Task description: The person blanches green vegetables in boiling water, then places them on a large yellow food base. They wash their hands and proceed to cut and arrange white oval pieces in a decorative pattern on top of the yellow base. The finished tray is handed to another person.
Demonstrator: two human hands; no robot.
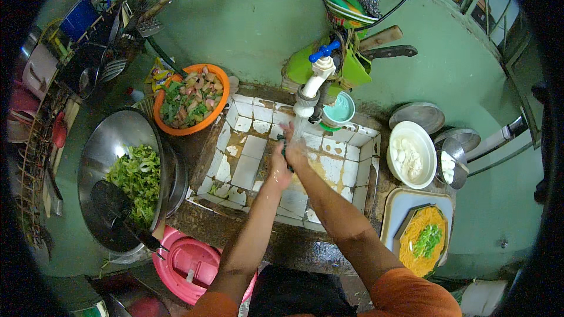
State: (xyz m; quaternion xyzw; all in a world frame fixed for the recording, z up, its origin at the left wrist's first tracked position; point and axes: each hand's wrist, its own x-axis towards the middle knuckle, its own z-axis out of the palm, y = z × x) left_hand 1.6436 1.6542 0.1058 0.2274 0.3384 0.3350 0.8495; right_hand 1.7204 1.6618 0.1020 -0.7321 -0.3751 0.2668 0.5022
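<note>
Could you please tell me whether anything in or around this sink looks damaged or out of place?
Yes: the sink's white tiles look damaged, with jagged edges and brown patches where whole tiling would be expected. Small green scraps also lie loose inside, toward the left.

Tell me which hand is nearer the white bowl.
Right. The right hand is left of the white bowl, under the tap; the left hand, close beside the right, is farther away.
</note>
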